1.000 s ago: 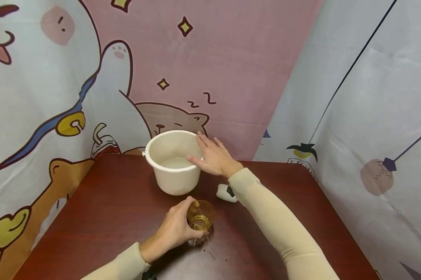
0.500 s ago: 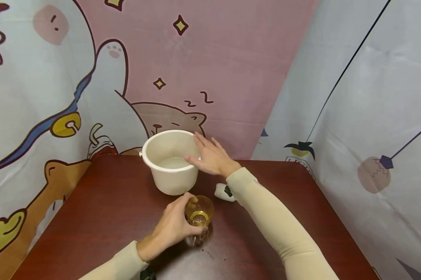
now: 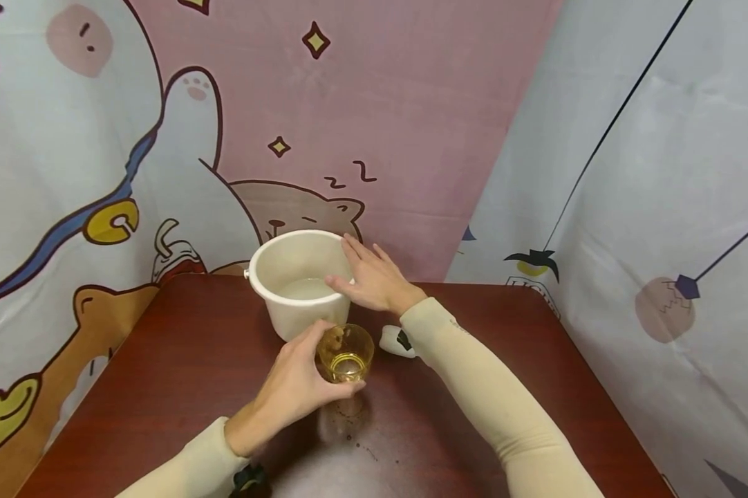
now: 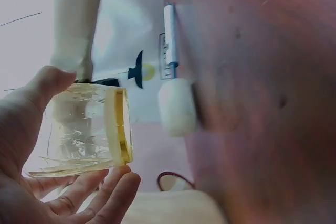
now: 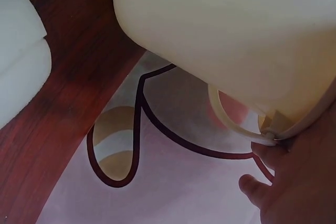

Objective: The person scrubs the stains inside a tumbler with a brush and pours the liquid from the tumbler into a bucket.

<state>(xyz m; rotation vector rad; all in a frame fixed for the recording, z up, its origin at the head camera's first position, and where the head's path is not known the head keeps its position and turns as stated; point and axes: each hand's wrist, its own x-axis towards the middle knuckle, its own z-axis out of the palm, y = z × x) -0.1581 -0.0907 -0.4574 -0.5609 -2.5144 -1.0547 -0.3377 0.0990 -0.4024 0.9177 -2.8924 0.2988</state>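
An amber see-through glass cup is in my left hand, thumb on one side and fingers on the other. It is raised over the table in front of the bucket, its mouth tipped up toward the head camera. The white bucket stands at the back with a little cloudy water in the bottom. Over its right rim rests my right hand, fingers straight and thumb reaching inside. Two of its fingertips show outside the bucket by the handle joint.
A sponge brush lies right of the bucket, its white head and white-and-blue handle in the left wrist view; my right forearm partly covers it from above. Small drops spot the dark red table. Printed cloth hangs behind.
My left hand has lifted the glass cup up from near the tabletop and moved it toward the bucket. The right hand stays on the rim.
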